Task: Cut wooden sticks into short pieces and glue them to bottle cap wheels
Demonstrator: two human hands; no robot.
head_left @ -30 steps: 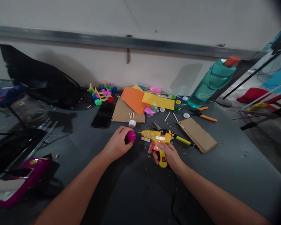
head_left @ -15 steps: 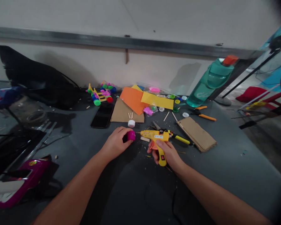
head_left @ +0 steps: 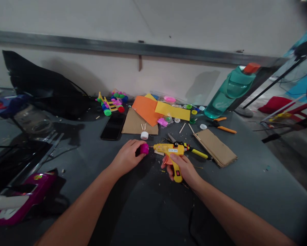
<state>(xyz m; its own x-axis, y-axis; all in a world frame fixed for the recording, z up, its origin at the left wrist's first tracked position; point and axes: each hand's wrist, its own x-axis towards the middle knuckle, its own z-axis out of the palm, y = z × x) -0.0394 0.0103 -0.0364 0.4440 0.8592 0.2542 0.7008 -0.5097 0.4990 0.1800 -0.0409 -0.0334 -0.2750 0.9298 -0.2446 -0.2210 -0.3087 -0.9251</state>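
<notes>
My left hand [head_left: 129,155] is closed on a small magenta object [head_left: 144,148], round like a bottle cap, held just above the dark table. In my right hand [head_left: 183,165] is a yellow glue gun [head_left: 169,149], gripped by its handle with fingers at the orange trigger. The gun's nozzle points left, right beside the magenta piece; whether they touch I cannot tell. A white bottle cap [head_left: 144,135] with small wooden sticks [head_left: 143,126] behind it stands beyond my left hand. Yellow-handled cutters [head_left: 198,152] lie behind the glue gun.
A phone [head_left: 112,127], cardboard [head_left: 133,124], orange paper [head_left: 147,109] and colourful small toys [head_left: 111,104] lie at the back. To the right are folded cardboard [head_left: 216,147], orange-handled pliers [head_left: 226,129] and a teal bottle [head_left: 227,92]. A magenta device [head_left: 38,191] stands at left; the gun's cord [head_left: 190,218] trails forward.
The glue gun's nozzle and the magenta piece are slightly closer together. Both hands keep their holds, and the whole view has shifted a little.
</notes>
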